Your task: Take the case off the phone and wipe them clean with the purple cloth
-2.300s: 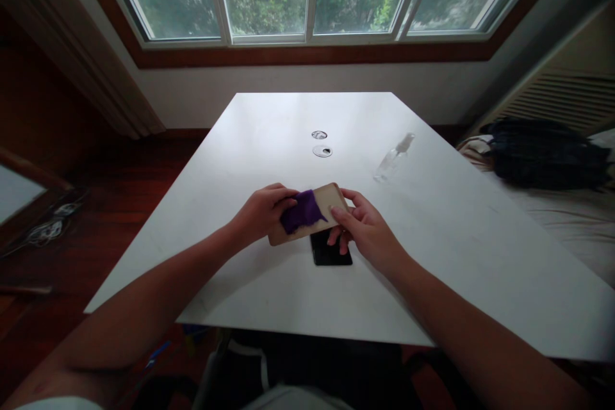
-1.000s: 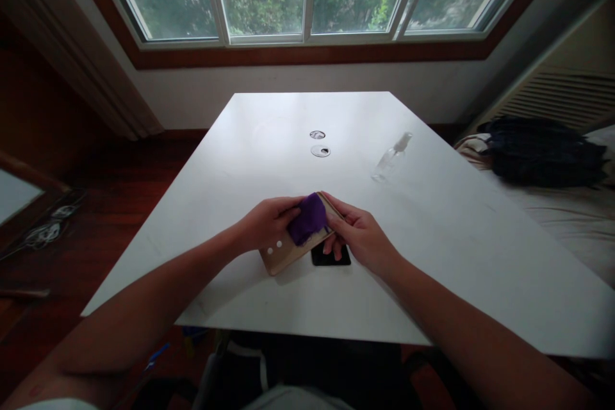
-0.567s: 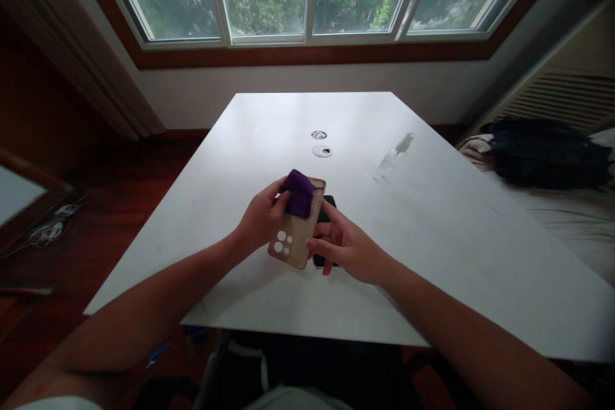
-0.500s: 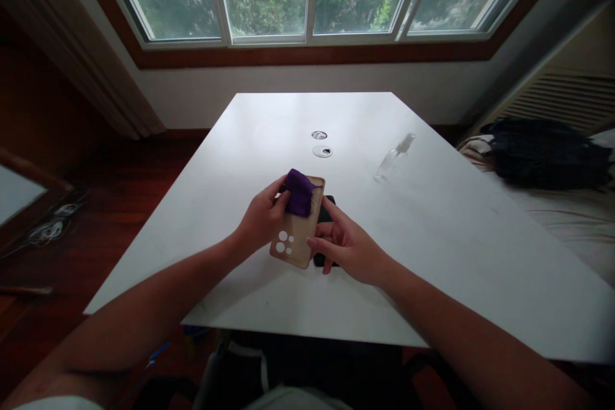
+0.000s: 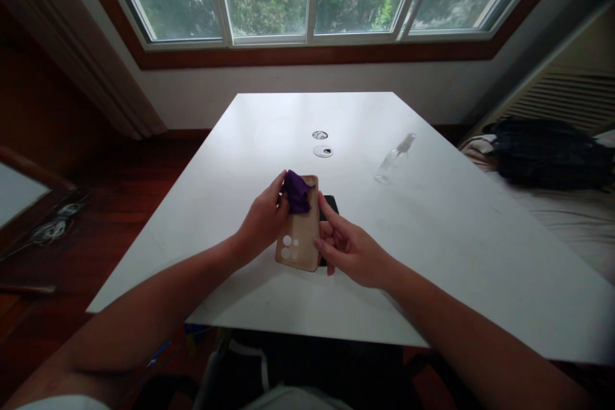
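Note:
A beige phone case (image 5: 303, 237) with round camera holes at its lower left is held tilted above the table, its hollow side facing me. My right hand (image 5: 348, 243) grips the case's right edge between thumb and fingers. In my left hand (image 5: 263, 213) is a purple cloth (image 5: 298, 192), pinched against the upper part of the case. Behind the case and my right fingers lies a black phone (image 5: 330, 206) on the white table (image 5: 202, 282); much of it is hidden.
Two round stickers or discs, one patterned (image 5: 319, 135) and one pale (image 5: 323, 151), lie farther back. A clear spray bottle (image 5: 394, 157) lies to the right of them. Beyond the table's right edge is a dark bag or clothing heap (image 5: 552, 154).
The case has turned more upright and shifted slightly. The purple cloth has bunched and moved a little left with my left hand. My right hand keeps its hold on the case edge.

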`<control>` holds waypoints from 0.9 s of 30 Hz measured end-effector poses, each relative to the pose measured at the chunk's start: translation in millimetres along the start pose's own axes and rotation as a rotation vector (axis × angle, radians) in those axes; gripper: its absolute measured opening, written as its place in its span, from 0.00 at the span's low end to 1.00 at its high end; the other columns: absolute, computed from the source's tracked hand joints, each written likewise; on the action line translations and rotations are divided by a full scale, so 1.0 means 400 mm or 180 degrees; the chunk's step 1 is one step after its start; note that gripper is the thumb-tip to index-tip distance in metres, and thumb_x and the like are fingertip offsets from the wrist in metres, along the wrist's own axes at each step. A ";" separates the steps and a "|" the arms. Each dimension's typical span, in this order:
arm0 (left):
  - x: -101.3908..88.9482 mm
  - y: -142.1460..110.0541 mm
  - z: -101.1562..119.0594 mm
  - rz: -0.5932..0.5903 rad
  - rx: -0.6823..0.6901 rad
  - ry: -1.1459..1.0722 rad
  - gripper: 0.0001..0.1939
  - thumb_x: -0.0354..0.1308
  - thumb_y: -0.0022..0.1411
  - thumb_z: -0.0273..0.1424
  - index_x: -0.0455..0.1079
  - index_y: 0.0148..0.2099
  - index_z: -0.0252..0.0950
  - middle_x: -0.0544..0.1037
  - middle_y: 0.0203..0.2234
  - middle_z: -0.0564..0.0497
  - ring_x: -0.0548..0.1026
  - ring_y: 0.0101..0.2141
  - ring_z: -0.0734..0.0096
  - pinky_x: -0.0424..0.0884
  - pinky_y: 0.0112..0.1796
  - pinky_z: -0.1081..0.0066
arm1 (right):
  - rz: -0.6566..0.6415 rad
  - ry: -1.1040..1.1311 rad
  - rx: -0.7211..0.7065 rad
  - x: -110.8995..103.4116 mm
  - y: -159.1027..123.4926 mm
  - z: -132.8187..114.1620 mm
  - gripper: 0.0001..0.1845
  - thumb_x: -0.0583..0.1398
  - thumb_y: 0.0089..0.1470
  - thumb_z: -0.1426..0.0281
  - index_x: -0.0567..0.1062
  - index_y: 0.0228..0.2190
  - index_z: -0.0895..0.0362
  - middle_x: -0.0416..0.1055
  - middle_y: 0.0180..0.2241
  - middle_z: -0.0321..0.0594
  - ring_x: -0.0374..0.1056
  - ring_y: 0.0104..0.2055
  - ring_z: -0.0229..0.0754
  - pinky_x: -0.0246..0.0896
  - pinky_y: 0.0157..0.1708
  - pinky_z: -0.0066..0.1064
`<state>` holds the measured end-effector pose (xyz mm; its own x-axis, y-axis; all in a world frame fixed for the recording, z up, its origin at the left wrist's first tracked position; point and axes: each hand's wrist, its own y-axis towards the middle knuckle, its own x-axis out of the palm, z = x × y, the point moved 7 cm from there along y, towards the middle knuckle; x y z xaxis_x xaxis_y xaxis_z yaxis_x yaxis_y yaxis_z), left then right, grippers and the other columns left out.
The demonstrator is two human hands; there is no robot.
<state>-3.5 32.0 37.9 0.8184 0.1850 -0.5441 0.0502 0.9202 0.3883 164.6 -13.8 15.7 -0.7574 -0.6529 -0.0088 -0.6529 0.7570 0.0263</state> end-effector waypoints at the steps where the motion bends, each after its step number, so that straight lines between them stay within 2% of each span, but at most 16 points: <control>1: 0.000 0.000 -0.003 -0.0015 -0.0064 -0.0061 0.26 0.48 0.71 0.31 0.57 0.69 0.35 0.77 0.51 0.40 0.79 0.41 0.65 0.74 0.43 0.65 | -0.0020 0.0003 0.0003 0.000 -0.001 -0.001 0.49 0.58 0.65 0.66 0.30 0.70 0.44 0.67 0.36 0.36 0.69 0.32 0.38 0.71 0.23 0.27; 4: -0.001 0.000 -0.010 -0.0023 -0.0196 -0.0371 0.27 0.51 0.70 0.32 0.55 0.69 0.35 0.79 0.47 0.42 0.78 0.37 0.69 0.74 0.37 0.70 | -0.0039 0.0050 0.0008 -0.004 -0.003 -0.001 0.48 0.58 0.65 0.67 0.30 0.70 0.43 0.67 0.38 0.36 0.68 0.31 0.37 0.71 0.23 0.27; 8: 0.001 0.007 -0.027 0.0003 -0.0277 -0.0563 0.28 0.54 0.68 0.31 0.57 0.68 0.35 0.79 0.46 0.42 0.78 0.39 0.68 0.75 0.38 0.70 | -0.0066 0.0121 -0.0017 -0.005 -0.002 0.002 0.48 0.58 0.65 0.67 0.30 0.70 0.44 0.66 0.37 0.36 0.67 0.31 0.36 0.71 0.23 0.26; 13: -0.012 0.019 -0.037 0.0123 -0.0236 -0.0601 0.26 0.54 0.66 0.28 0.59 0.65 0.34 0.79 0.47 0.42 0.78 0.39 0.69 0.75 0.39 0.70 | -0.0254 0.0184 0.0089 0.013 -0.004 0.005 0.51 0.59 0.63 0.69 0.29 0.70 0.46 0.67 0.37 0.35 0.65 0.26 0.33 0.68 0.22 0.26; 16: -0.016 0.023 -0.033 0.0020 -0.0169 -0.0500 0.23 0.53 0.65 0.26 0.62 0.62 0.34 0.79 0.43 0.44 0.78 0.38 0.69 0.74 0.38 0.71 | -0.0179 0.0198 0.0175 0.012 -0.003 0.010 0.52 0.59 0.62 0.68 0.30 0.71 0.48 0.68 0.36 0.35 0.65 0.25 0.34 0.67 0.22 0.27; 18: -0.018 0.027 -0.031 -0.0091 -0.0131 -0.0326 0.22 0.54 0.64 0.25 0.63 0.60 0.35 0.80 0.41 0.45 0.78 0.35 0.71 0.74 0.37 0.71 | 0.0133 0.0073 0.0193 -0.007 0.002 0.017 0.49 0.60 0.61 0.68 0.36 0.71 0.50 0.68 0.34 0.34 0.63 0.25 0.34 0.65 0.22 0.27; 21: -0.028 0.033 -0.035 -0.0150 -0.0124 -0.0010 0.23 0.55 0.62 0.24 0.64 0.59 0.37 0.80 0.40 0.46 0.78 0.34 0.70 0.74 0.37 0.69 | 0.1019 -0.0379 0.0072 -0.064 0.005 0.017 0.40 0.61 0.60 0.66 0.55 0.69 0.56 0.68 0.32 0.34 0.63 0.27 0.35 0.63 0.25 0.27; 23: -0.035 0.035 -0.039 -0.0180 -0.0141 0.0144 0.23 0.55 0.62 0.25 0.64 0.60 0.38 0.80 0.40 0.46 0.78 0.34 0.69 0.74 0.38 0.68 | 0.1467 -0.0678 0.0020 -0.091 0.001 0.012 0.33 0.60 0.61 0.63 0.64 0.65 0.57 0.70 0.34 0.37 0.66 0.31 0.38 0.65 0.30 0.29; 25: -0.037 0.035 -0.042 -0.0263 -0.0166 0.0272 0.24 0.56 0.62 0.25 0.63 0.60 0.38 0.80 0.40 0.46 0.77 0.33 0.68 0.73 0.37 0.67 | 0.1653 -0.0934 0.0011 -0.102 -0.002 0.005 0.28 0.59 0.62 0.60 0.70 0.61 0.55 0.74 0.39 0.41 0.70 0.35 0.42 0.68 0.33 0.33; 27: -0.036 0.033 -0.040 -0.0345 -0.0181 0.0418 0.25 0.56 0.61 0.25 0.62 0.61 0.39 0.80 0.39 0.47 0.77 0.33 0.67 0.73 0.36 0.67 | 0.1652 -0.1121 0.0010 -0.102 -0.004 -0.004 0.25 0.58 0.63 0.59 0.74 0.58 0.52 0.77 0.41 0.43 0.72 0.38 0.47 0.70 0.32 0.35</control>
<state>-24.0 46.8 38.8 0.7279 0.1236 -0.6744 0.0986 0.9545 0.2813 196.3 11.6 17.7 -0.9334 -0.1529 -0.3246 -0.1987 0.9736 0.1127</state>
